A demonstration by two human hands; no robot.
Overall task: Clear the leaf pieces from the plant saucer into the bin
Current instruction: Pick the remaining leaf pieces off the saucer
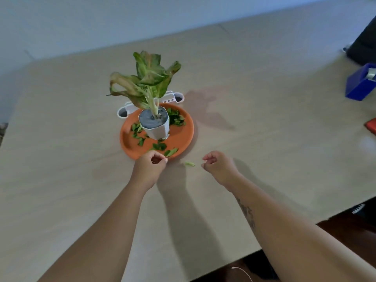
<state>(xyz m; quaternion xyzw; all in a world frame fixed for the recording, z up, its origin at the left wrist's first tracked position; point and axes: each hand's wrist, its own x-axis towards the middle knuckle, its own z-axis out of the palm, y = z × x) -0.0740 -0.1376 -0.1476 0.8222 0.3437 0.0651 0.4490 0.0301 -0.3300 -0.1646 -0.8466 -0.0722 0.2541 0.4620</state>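
An orange plant saucer point(184, 137) lies on the beige table, with a white pot point(157, 130) and its leafy plant point(146, 78) standing in the middle. Several green leaf pieces point(176, 119) are scattered around the pot on the saucer. One leaf piece point(189, 164) lies on the table just off the saucer's near rim. My left hand point(151, 165) rests at the near rim with its fingers curled and nothing visible in them. My right hand point(218, 166) hovers to the right of the loose piece, fingers loosely curled and apart, holding nothing.
A white holder with round holes point(173, 98) sits behind the saucer. A blue box point(359, 86), a black object point(364, 47) and a red item point(371, 128) stand at the right edge. The table's near edge point(284, 239) runs diagonally at lower right.
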